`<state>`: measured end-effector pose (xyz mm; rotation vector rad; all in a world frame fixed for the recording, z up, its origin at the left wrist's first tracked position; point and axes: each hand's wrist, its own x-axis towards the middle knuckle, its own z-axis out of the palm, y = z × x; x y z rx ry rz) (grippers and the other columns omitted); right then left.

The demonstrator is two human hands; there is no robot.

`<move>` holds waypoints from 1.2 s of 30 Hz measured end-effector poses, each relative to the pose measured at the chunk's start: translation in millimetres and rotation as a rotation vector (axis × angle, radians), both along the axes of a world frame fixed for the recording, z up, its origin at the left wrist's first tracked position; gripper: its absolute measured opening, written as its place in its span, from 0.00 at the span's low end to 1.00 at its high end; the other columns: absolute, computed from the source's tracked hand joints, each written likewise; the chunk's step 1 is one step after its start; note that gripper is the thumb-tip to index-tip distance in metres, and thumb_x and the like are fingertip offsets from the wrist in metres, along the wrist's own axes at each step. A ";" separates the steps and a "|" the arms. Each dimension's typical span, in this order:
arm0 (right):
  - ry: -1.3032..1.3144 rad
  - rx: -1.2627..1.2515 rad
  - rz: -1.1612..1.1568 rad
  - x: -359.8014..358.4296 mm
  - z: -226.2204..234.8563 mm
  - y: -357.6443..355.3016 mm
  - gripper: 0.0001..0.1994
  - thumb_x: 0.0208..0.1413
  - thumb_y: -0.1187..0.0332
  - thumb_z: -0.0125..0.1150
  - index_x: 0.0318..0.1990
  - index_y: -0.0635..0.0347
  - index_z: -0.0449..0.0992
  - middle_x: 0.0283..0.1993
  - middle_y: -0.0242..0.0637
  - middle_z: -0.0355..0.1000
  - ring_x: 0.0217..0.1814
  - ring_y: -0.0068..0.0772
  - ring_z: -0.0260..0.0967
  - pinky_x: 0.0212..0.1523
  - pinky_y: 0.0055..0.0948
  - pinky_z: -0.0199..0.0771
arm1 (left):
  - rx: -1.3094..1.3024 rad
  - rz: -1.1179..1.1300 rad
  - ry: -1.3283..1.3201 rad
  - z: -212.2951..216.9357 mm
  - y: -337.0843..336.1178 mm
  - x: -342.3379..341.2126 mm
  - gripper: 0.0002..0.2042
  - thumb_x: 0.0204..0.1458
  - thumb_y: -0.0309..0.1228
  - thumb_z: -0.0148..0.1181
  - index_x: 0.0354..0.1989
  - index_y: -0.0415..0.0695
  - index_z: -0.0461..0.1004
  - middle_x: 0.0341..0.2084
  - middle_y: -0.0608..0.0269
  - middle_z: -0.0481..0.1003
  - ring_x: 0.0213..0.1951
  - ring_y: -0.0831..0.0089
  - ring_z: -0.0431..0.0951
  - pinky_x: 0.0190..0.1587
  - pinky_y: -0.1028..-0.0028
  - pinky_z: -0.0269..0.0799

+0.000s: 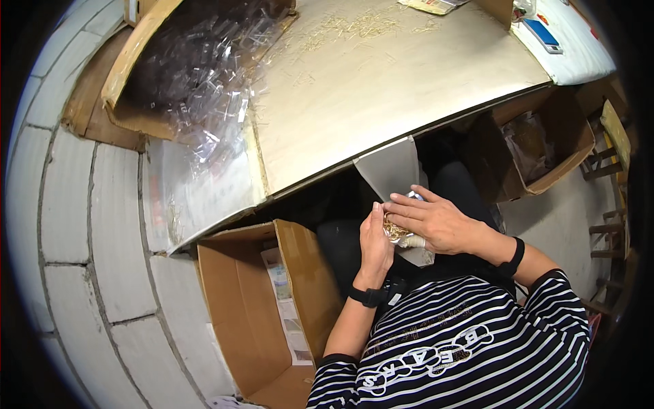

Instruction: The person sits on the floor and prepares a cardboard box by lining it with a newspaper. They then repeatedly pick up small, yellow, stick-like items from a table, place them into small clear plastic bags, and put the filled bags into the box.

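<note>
Matt brushed-metal tabletop [381, 88], glossy clear plastic pieces [204, 68], matt brown cardboard box [238, 313], shiny gold bundle [395, 228].

A small bundle of thin golden pins [394, 228] sits pinched between my two hands, just above my lap. Beneath it, a crinkled silvery packet [415, 242] lies partly hidden, its pale end poking out below my fingers.

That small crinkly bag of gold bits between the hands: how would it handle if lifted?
The small clear bag looks crumpled and thin, so probably floppy. Both the left hand and right hand pinch it easily, suggesting it is light. The loose gold pieces inside would likely shift or spill if tipped.
</note>
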<state>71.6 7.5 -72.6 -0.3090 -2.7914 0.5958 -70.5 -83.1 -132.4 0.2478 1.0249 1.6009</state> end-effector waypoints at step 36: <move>0.294 -0.211 -0.055 -9.8 0.7 -2.5 0.25 0.37 0.70 0.71 0.48 0.59 0.72 0.62 0.42 0.63 0.65 0.47 0.58 0.59 0.44 0.64 | 0.126 -0.062 -0.021 18.2 -17.0 -1.9 0.19 0.65 0.36 0.37 0.59 0.38 0.59 0.50 0.54 0.69 0.49 0.66 0.74 0.49 0.64 0.77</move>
